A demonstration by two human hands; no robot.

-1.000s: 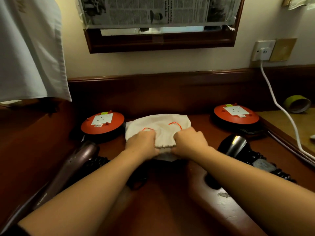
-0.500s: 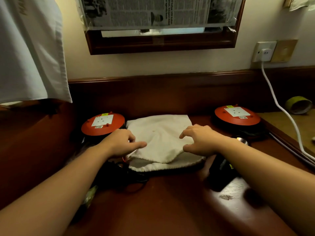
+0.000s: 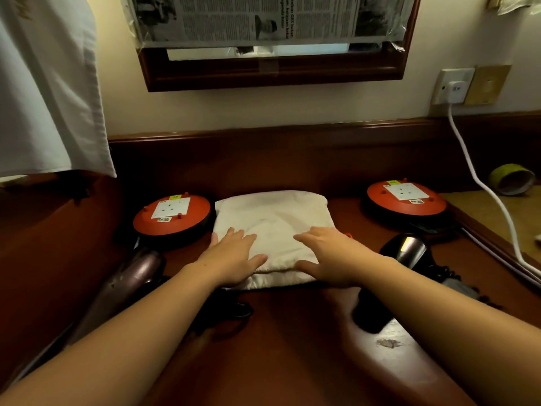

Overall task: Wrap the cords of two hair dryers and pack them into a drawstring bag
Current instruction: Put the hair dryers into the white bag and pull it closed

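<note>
My dark brown wooden desk meets a cream wall. At twelve o'clock hangs a wooden frame covered with newspaper. At two o'clock is a white wall socket.

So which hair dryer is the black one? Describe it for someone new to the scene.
Start at the wall socket at upper right and follow its white cable down to the desk. The black dryer lies right of the cloth bag, near the right hand. The other dryer, on the left, is brownish-purple.
</note>
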